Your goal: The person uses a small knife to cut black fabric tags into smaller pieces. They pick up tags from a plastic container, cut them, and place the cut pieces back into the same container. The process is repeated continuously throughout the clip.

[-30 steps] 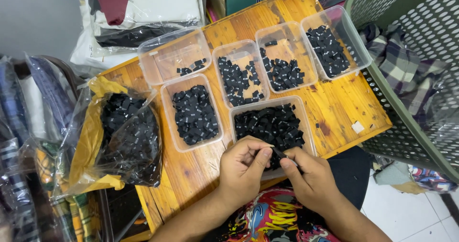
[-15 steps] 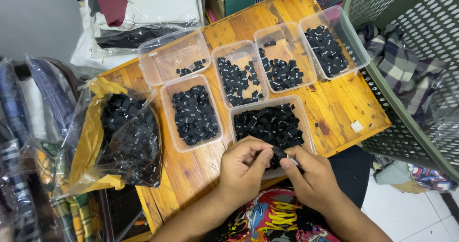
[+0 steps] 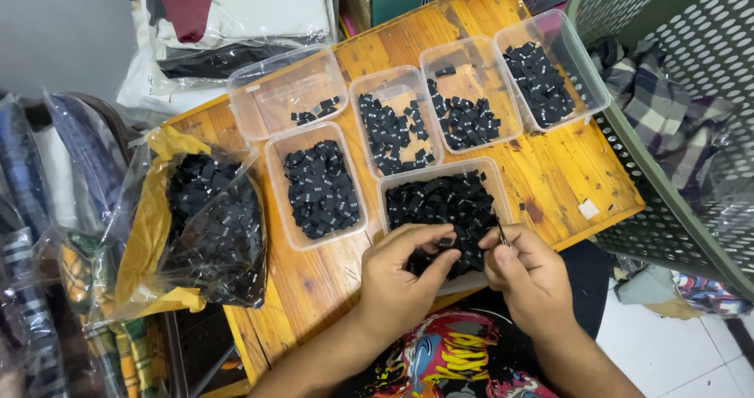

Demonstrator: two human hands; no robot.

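Both hands work over the nearest clear plastic tub (image 3: 390, 184), which is full of small black fabric labels (image 3: 444, 201). My left hand (image 3: 400, 276) pinches one black label between thumb and fingers at the tub's front edge. My right hand (image 3: 528, 276) is closed around a small thin metal tool whose tip pokes up beside the label. The two hands almost touch.
Several more clear tubs of black labels sit on the wooden board (image 3: 550, 162): one at the left (image 3: 318, 190), others along the back (image 3: 287, 91). An open plastic bag of labels (image 3: 212, 229) lies at the left. A green laundry basket (image 3: 675, 115) stands right.
The hands stay over the near tub, with only slight finger shifts around the label.
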